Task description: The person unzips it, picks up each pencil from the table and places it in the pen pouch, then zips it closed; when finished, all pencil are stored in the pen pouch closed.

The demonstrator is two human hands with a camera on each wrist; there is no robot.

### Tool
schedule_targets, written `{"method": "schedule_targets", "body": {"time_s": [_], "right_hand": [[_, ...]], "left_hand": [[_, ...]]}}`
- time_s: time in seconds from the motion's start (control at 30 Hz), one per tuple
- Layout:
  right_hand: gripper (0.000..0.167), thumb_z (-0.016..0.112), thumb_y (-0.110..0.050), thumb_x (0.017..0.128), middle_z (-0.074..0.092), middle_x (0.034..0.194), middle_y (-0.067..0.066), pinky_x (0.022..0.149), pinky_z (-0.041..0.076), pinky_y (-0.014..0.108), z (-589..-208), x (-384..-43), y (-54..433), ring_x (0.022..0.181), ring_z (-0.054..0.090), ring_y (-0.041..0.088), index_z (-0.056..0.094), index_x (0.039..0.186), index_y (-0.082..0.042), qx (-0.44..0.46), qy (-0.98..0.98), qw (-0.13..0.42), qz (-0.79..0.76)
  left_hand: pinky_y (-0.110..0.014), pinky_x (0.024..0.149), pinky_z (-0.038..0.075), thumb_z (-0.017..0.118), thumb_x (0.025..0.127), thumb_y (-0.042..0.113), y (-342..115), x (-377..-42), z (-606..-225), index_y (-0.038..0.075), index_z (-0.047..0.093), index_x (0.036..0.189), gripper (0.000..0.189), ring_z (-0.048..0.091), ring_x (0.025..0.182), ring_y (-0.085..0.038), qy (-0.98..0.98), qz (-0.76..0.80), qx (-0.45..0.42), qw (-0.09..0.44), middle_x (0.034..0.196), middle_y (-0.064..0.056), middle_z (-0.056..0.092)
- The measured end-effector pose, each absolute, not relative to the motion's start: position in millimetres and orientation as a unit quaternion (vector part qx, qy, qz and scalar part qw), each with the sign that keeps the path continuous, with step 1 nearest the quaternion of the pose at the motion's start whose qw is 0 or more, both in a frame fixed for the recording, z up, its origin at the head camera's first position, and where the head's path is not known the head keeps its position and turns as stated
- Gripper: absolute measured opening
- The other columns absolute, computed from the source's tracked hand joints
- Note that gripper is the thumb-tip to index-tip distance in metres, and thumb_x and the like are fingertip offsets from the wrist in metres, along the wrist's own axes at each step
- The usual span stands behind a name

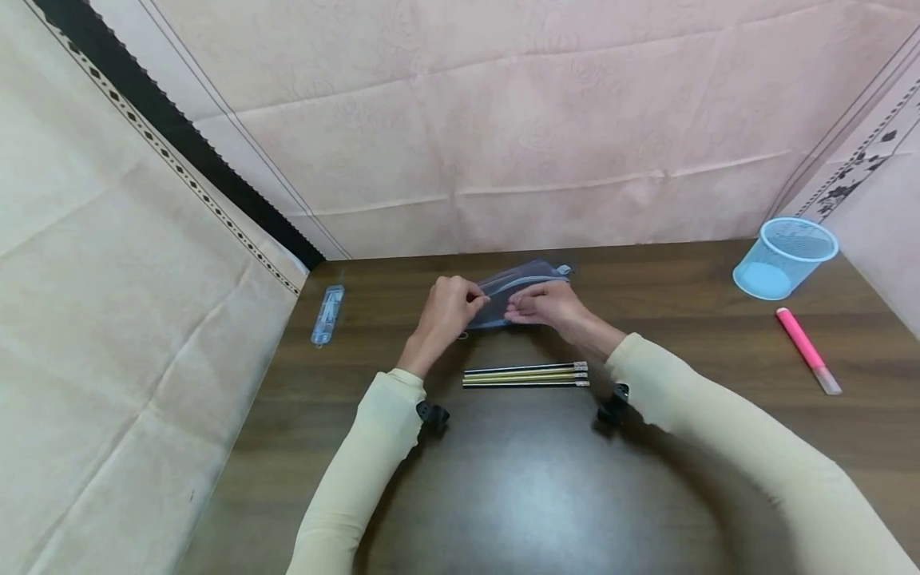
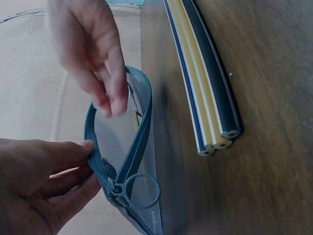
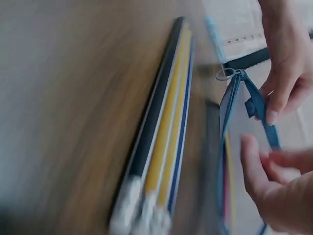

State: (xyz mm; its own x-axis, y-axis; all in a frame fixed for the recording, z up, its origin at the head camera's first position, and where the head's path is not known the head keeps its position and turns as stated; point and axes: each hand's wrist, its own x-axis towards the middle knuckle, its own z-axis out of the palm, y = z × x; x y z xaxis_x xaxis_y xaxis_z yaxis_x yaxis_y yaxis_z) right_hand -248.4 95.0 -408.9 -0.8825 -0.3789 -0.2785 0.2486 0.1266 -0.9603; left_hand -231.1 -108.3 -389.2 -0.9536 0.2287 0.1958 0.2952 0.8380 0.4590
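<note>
- Pouch (image 1: 519,275): unzipped, near the tabletop's (image 1: 683,319) far edge.
- Left hand (image 1: 447,310): pinching its rim (image 2: 89,125).
- Right hand (image 1: 545,307): relaxed, apparently empty, just over it.
- Should that pinch slip, the soft pouch could sag closed or tip over.

1. No text, label, brand or number can be read in any of the three views.
2. Striped pencils (image 1: 525,375): no legible lettering; their near ends blur in the right wrist view.
3. Pink marker (image 1: 802,339): too small to make out any print.
4. Zippered pouch (image 2: 142,148): no readable marking.
</note>
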Motion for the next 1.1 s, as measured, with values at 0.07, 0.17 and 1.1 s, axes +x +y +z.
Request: {"method": "schedule_targets", "body": {"time_s": [0.07, 0.17, 1.1], "right_hand": [[0.027, 0.061, -0.007, 0.100, 0.072, 0.115, 0.024, 0.090, 0.059, 0.037, -404.3, -241.0, 103.1, 0.100, 0.074, 0.028, 0.068, 0.121, 0.008, -0.186, 0.795, 0.203, -0.540], [0.015, 0.068, -0.008, 0.095, 0.077, 0.097, 0.010, 0.077, 0.059, 0.031, -397.3, -230.6, 114.8, 0.084, 0.071, 0.016, 0.077, 0.104, 0.000, -0.375, 0.851, 0.113, -0.349], [0.031, 0.069, -0.004, 0.090, 0.043, 0.068, -0.009, 0.053, 0.030, 0.020, -419.5, -206.0, 96.5, 0.062, 0.038, 0.005, 0.056, 0.064, -0.016, -0.480, 0.862, 0.060, -0.155]], "left_hand": [[-0.025, 0.068, 0.055, 0.073, 0.093, 0.019, -108.1, -231.7, -389.5, 0.008, 0.081, 0.100, 0.016, 0.064, 0.077, -0.015, -0.955, -0.252, -0.140, 0.066, 0.096, -0.008, 0.078], [-0.024, 0.064, 0.052, 0.073, 0.094, 0.018, -108.5, -233.6, -390.9, 0.008, 0.081, 0.098, 0.014, 0.065, 0.073, -0.013, -0.951, -0.257, -0.153, 0.071, 0.094, -0.007, 0.078], [-0.022, 0.059, 0.048, 0.073, 0.094, 0.017, -112.7, -232.6, -396.8, 0.008, 0.082, 0.095, 0.012, 0.064, 0.069, -0.011, -0.951, -0.258, -0.151, 0.082, 0.092, -0.006, 0.079]]}}
